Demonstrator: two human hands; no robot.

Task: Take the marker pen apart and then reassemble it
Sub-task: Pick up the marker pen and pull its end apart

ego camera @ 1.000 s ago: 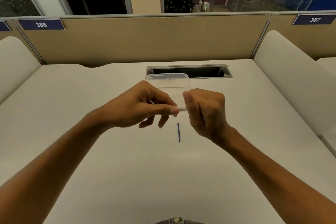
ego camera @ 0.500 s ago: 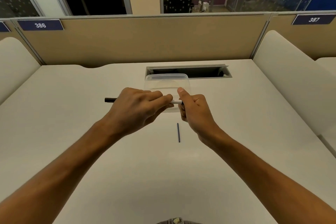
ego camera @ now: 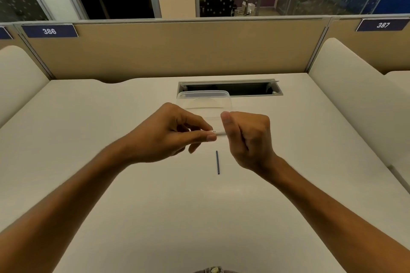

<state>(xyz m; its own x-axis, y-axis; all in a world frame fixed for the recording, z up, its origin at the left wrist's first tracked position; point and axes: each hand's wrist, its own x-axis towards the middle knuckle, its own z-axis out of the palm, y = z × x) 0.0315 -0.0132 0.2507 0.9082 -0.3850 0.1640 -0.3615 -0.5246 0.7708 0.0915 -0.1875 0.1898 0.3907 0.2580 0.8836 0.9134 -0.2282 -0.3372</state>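
Item, far left: desk divider label "386" (ego camera: pixel 49 31), fixed to the tan partition; not part of the work.

Item: left hand (ego camera: pixel 168 133), raised above the desk (ego camera: pixel 88 139). Thumb and forefinger were pinched on the white marker pen barrel (ego camera: pixel 218 132), the remaining fingers loosely curled beneath. Half a second earlier this hand was turned knuckles-up with a dark end of the pen projecting past it to the left; that end was no longer visible, hidden in the palm or rotated out of view, which of the two cannot be told.

Item, centre: marker pen barrel, held level between both hands, clear of the desk. Only a short white length showed.

Item: thin dark refill rod (ego camera: pixel 217 162), lying alone on the desk just below the hands, unmoved across the frames. Judged the ink core, already withdrawn, so disassembly was under way.

Item: clear plastic container (ego camera: pixel 204 99), behind the hands, near the cable slot (ego camera: pixel 228 87).

Item: right hand (ego camera: pixel 248 137), fingers curled tight round the barrel's right end, thumb upright. Judged a twisting or pulling grip on an end piece.

Item, far right: label "387" (ego camera: pixel 382 25).
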